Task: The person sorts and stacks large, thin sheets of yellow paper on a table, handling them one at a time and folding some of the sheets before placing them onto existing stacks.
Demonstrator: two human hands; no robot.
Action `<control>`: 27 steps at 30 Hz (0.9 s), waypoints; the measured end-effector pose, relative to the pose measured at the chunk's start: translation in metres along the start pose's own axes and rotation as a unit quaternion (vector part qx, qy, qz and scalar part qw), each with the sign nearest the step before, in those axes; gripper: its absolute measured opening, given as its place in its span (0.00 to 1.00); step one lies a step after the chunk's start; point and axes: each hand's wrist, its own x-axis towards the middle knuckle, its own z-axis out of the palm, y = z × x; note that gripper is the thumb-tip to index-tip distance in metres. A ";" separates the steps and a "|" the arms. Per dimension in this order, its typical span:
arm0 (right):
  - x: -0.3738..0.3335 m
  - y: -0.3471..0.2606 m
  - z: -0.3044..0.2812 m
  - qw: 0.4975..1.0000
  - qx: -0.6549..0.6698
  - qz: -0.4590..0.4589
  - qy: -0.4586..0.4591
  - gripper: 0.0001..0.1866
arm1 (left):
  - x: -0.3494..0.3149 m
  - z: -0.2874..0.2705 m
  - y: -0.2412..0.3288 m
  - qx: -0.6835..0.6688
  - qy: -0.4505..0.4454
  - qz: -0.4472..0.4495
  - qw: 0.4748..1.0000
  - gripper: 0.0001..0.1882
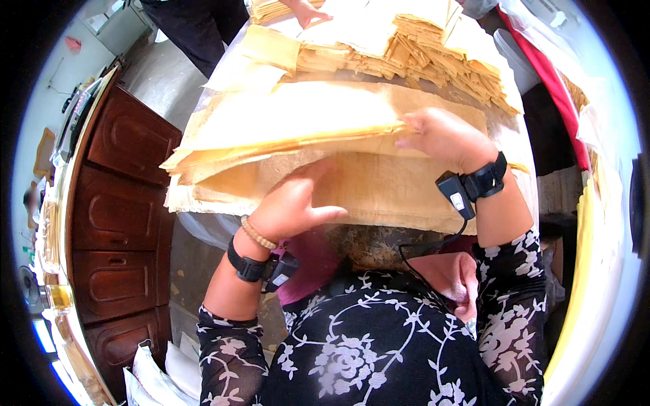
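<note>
A wide pile of thin yellow sheets (pixel 379 196), perhaps dried bean curd skin or cloth, lies at the table's near edge. Its upper layers (pixel 291 122) are folded over and lifted along a long front edge. At the right end of that fold, my right hand (pixel 450 139) pinches the sheets between thumb and fingers. My left hand (pixel 298 196) reaches under the raised fold, thumb spread away from the fingers. Those fingertips are partly shaded by the fold, and nothing shows in their grasp. Both wrists carry black strapped devices.
Stacks of smaller folded yellow pieces (pixel 413 51) fill the table's far side. Another person's hand (pixel 308 13) rests by them, with dark trousers (pixel 196 30) at the far left. A dark wooden cabinet (pixel 115 196) stands left; red and yellow cloth (pixel 548 81) hangs right.
</note>
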 end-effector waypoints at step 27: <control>0.031 0.008 0.030 0.987 0.052 0.090 -0.119 0.25 | -0.019 0.027 0.034 -0.468 0.086 -0.234 0.848 0.20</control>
